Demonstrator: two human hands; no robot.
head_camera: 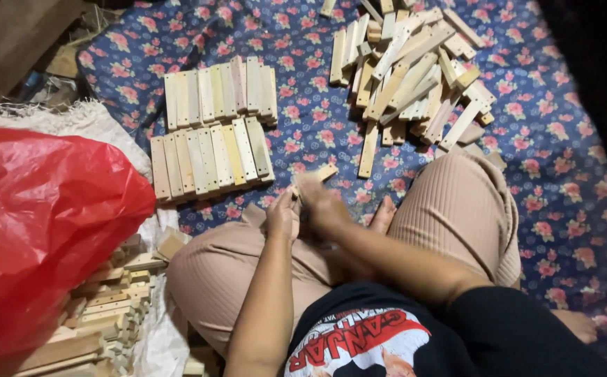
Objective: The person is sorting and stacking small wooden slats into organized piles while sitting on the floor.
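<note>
Both hands, left hand and right hand, pinch one small wooden strip (blurred); sorted rows lie at eleven o'clock.

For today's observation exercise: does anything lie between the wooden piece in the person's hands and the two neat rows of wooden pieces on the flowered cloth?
Nothing visible does. The left hand and right hand hold the wooden piece together. Between it and the rows of pieces lies only bare flowered cloth. The loose pile sits off to the side.

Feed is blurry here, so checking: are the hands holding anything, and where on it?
Both hands, left hand and right hand, meet on a short pale wooden stick, gripping its near end; the far end sticks out. The exact finger hold is blurred.
</note>
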